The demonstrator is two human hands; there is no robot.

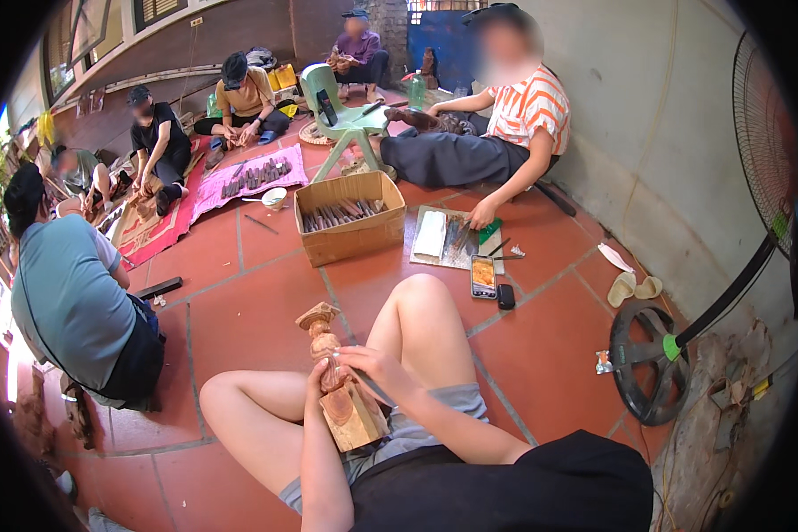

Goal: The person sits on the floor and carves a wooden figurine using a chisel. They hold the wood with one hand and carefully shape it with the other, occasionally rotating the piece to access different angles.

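The wooden carving [339, 381] rests between the person's knees, left hand [316, 383] wrapped around its middle and right hand [370, 363] pinching a thin tool against it; it looks stiff, fairly heavy, fragile on top.

Left hand [317, 379]: fingers curling closed in a grip, forearm rising from the lower edge. Right hand [372, 362]: fingers closing in a pinch, forearm angling in from lower right. Both hands meeting between the raised bare knees.
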